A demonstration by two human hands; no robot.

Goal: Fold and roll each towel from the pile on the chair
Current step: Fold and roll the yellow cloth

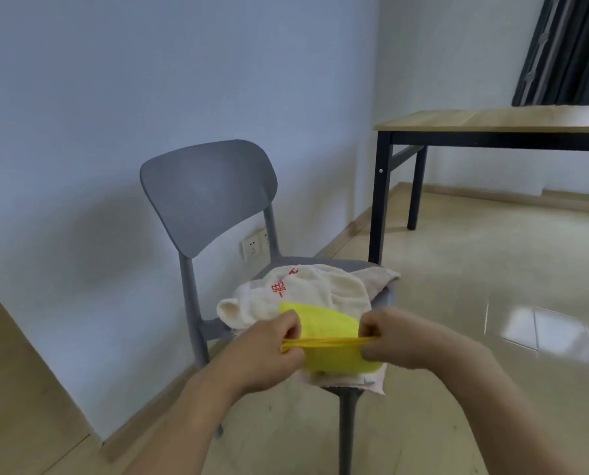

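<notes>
A yellow towel [324,323] is stretched between both hands just above the front of the grey chair [207,197]. My left hand [272,347] pinches its left end and my right hand [396,337] pinches its right end, with a folded edge running taut between them. Under it on the seat lies a pile of cream towels [296,296]; the top one has red characters on it. A pale pink towel [361,382] hangs over the seat's front edge beneath the yellow one.
The chair stands against a pale blue wall with a socket [252,250] low behind it. A wooden table with black legs [492,123] stands at the right, dark curtains [567,49] above it. The floor is glossy beige tile.
</notes>
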